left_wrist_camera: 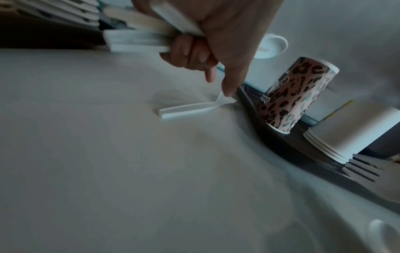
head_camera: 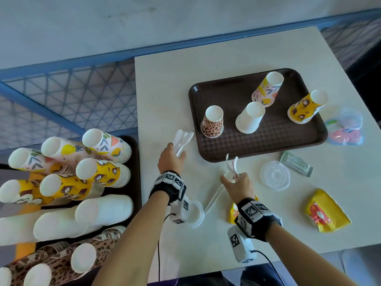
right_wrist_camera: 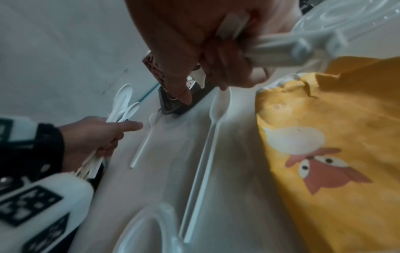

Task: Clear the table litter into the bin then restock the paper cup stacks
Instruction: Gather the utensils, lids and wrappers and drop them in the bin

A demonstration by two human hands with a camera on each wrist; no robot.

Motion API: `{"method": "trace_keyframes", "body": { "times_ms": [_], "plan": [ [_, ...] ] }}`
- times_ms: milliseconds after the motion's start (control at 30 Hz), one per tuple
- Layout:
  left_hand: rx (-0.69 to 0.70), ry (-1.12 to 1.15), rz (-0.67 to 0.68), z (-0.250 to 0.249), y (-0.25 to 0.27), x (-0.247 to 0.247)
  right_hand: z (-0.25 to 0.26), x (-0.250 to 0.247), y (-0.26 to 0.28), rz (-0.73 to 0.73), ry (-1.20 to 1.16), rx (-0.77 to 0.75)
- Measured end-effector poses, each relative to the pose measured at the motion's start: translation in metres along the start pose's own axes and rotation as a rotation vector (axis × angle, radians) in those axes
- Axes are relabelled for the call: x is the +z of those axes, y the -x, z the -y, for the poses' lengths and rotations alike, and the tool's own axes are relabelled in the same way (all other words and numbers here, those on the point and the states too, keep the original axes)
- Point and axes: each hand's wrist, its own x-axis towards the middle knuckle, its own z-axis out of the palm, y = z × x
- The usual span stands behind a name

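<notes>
My left hand (head_camera: 174,153) grips a bunch of white plastic spoons (head_camera: 184,138) just left of the brown tray (head_camera: 226,93). Its forefinger touches another white spoon (left_wrist_camera: 194,107) lying on the table against the tray's edge. My right hand (head_camera: 236,181) holds white forks and a straw (head_camera: 231,164) in front of the tray. A long clear spoon (right_wrist_camera: 205,154) lies on the table under it. Upside-down cup stacks stand on the tray: leopard (head_camera: 212,121), white (head_camera: 250,117), floral (head_camera: 267,88), yellow (head_camera: 307,107).
Litter on the table: a clear lid (head_camera: 275,175), a grey-green wrapper (head_camera: 296,164), two yellow wrappers (head_camera: 325,211) (head_camera: 233,213), a white lid (head_camera: 196,213), and clear plastic items (head_camera: 346,129) at the right edge. Tall cup stacks (head_camera: 82,182) stand on a tray to the left. No bin is visible.
</notes>
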Motion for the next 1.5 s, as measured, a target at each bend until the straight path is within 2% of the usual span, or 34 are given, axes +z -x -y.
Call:
{"method": "trace_keyframes", "body": {
  "times_ms": [200,433,700,800,900,1000,1067,1200,1500],
  "plan": [
    [-0.079,-0.05,0.027,0.003,-0.011,0.012,-0.002,0.008,-0.001,-0.009,0.075,0.032],
    [-0.115,-0.018,-0.031,0.027,0.015,0.017,-0.004,0.017,0.005,-0.028,0.013,0.051],
    [-0.125,0.007,-0.042,0.052,0.058,0.004,0.001,0.017,0.017,-0.046,-0.194,0.019],
    [-0.113,-0.062,0.016,0.058,0.081,-0.002,-0.001,0.009,0.019,-0.055,-0.27,-0.043],
    [-0.066,-0.076,0.105,0.063,0.105,-0.002,-0.009,-0.009,0.016,-0.042,-0.303,-0.201],
    [-0.073,-0.072,0.225,0.07,0.127,0.003,-0.019,-0.039,0.005,-0.03,-0.276,-0.27],
    [-0.078,-0.043,0.258,0.073,0.142,0.009,-0.027,-0.062,-0.006,-0.057,-0.213,-0.304],
    [-0.099,-0.042,0.197,0.066,0.164,0.022,-0.045,-0.105,-0.034,-0.111,-0.076,-0.336],
    [-0.403,-0.079,0.116,0.037,0.171,0.041,-0.076,-0.2,-0.09,-0.145,0.155,-0.382]
  ]
}}
